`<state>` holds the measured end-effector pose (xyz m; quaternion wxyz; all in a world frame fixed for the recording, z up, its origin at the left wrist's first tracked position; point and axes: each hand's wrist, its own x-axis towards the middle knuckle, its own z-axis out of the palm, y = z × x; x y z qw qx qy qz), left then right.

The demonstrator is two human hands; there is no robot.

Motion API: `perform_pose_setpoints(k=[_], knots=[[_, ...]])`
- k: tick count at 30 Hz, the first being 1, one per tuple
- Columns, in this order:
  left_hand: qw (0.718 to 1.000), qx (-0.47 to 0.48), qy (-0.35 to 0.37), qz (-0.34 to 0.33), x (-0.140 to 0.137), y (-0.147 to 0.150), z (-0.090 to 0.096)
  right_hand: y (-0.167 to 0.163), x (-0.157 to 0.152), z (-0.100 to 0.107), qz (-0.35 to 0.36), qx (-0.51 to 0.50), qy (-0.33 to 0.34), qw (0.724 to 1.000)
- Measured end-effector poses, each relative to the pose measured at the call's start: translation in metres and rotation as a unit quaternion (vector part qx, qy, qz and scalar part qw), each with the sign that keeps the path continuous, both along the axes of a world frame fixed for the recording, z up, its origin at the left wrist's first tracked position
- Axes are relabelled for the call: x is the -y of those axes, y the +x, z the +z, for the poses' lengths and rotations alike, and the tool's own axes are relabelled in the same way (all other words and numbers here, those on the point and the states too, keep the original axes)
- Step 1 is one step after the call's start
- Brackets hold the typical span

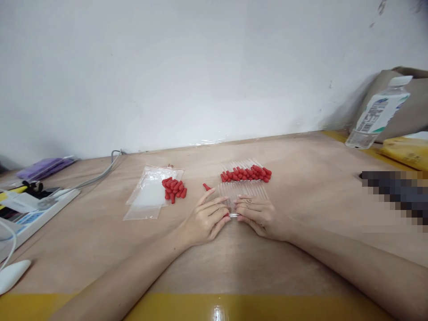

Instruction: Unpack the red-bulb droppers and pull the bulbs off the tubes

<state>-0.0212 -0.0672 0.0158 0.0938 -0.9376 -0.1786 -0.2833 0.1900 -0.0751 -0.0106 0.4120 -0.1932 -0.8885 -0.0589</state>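
Observation:
My left hand [205, 221] is closed on a red rubber dropper bulb [227, 215], mostly hidden by the fingers. Facing it, my right hand [261, 219] pinches a clear glass tube [233, 215], whose end meets the bulb between the two hands. Just beyond the fingers lies a row of bare clear tubes [245, 189], partly covered by both hands. Farther back, several tubes with red bulbs on them [246, 174] lie side by side. One loose red bulb [206, 187] rests by my left fingertips. A pile of red bulbs [174, 189] is off to the left.
Clear plastic bags [144, 198] lie beside the bulb pile. At the left are a power strip [43, 209] with cables, a white mouse [14, 276] and a purple packet [45, 168]. A plastic bottle [377, 113] leans at the far right, near a yellow packet [406, 151].

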Motion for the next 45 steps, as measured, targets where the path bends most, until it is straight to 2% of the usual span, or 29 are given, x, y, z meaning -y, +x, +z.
perform_pose_setpoints(k=[10, 20, 23, 27, 29, 31, 34, 37, 45], knots=[[0.999, -0.006, -0.039, -0.005, -0.001, -0.006, 0.002, 0.006, 0.002, 0.002, -0.015, 0.036, 0.033, 0.999], [0.999, 0.013, -0.031, -0.017, -0.001, -0.01, 0.001, 0.011, 0.003, 0.003, -0.003, 0.036, 0.068, 0.997], [0.998, 0.046, -0.023, 0.038, -0.006, -0.019, 0.0, 0.019, -0.002, 0.004, -0.034, 0.014, 0.067, 0.997], [0.976, 0.111, -0.005, 0.185, -0.02, -0.031, 0.001, 0.025, -0.008, 0.008, -0.177, -0.008, 0.061, 0.982], [0.968, 0.111, 0.008, 0.225, -0.027, -0.034, 0.0, 0.023, -0.009, 0.01, -0.239, -0.004, 0.06, 0.969], [0.964, 0.091, 0.029, 0.248, -0.033, -0.035, -0.001, 0.019, -0.009, 0.011, -0.27, 0.0, 0.046, 0.962], [0.953, 0.043, 0.061, 0.293, -0.041, -0.038, -0.004, 0.013, -0.009, 0.012, -0.288, -0.007, 0.015, 0.958], [0.941, -0.007, 0.067, 0.332, -0.048, -0.044, -0.007, 0.011, -0.011, 0.012, -0.289, -0.035, 0.013, 0.957], [0.933, -0.067, 0.068, 0.346, -0.055, -0.047, -0.009, 0.01, -0.012, 0.007, -0.264, -0.012, 0.028, 0.964]])
